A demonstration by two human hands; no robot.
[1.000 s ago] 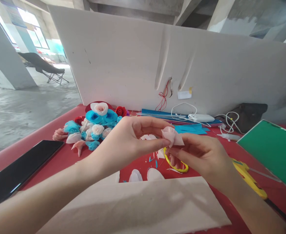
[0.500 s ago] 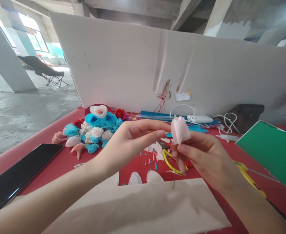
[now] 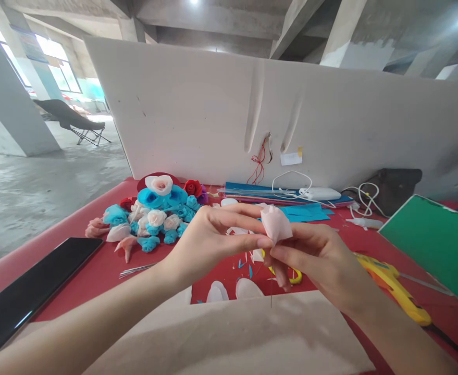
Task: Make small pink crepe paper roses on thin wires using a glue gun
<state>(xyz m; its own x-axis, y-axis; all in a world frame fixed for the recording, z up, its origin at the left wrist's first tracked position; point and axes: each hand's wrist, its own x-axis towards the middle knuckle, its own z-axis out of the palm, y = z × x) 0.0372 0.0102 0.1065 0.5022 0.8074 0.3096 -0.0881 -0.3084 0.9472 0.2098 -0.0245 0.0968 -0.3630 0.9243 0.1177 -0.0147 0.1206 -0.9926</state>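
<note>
While a pale pink bud (image 3: 276, 224) is sitting above the red worktop (image 3: 103, 265), my left hand (image 3: 215, 234) is pinching its base and my right hand (image 3: 314, 255) is grasping the thin wire stem (image 3: 271, 299) just under it. Below, a yellow handle (image 3: 298, 277), partly hidden, is lying near paper scraps (image 3: 257, 255), and two white petal shapes (image 3: 249, 289) are resting beside a large pale sheet (image 3: 229, 333). Farther out, a yellow glue gun (image 3: 412, 307) is lying to my right, and colourful flowers (image 3: 156, 216) are heaping up to my left.
</note>
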